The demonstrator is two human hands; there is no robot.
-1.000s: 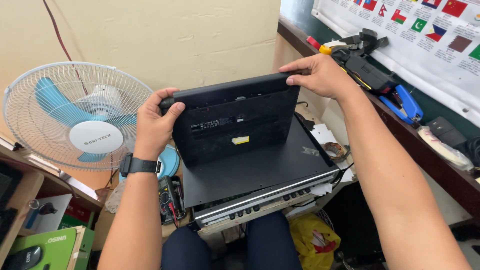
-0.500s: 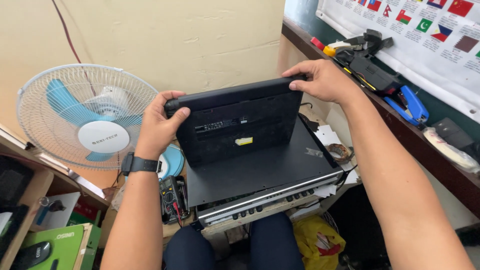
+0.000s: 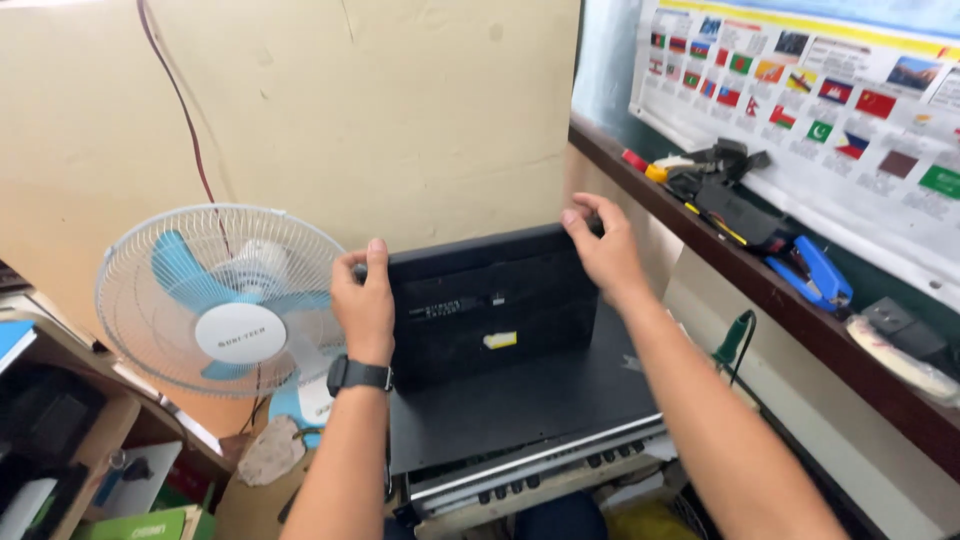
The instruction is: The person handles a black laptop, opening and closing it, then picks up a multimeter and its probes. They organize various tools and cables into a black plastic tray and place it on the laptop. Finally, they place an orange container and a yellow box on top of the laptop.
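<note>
1. Head view — left hand [image 3: 364, 300] and right hand [image 3: 604, 250] clenched on the top corners of the black laptop [image 3: 490, 310], stood upright on a flat black unit [image 3: 520, 415] beside the fan [image 3: 225, 300].
2. Best kept level, grip even — no twisting.

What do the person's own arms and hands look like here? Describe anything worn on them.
Both arms are bare, with no sleeves in view. The left hand has a black watch with a dark band strapped round the wrist. The right hand wears nothing: no glove, ring or band shows.
</note>
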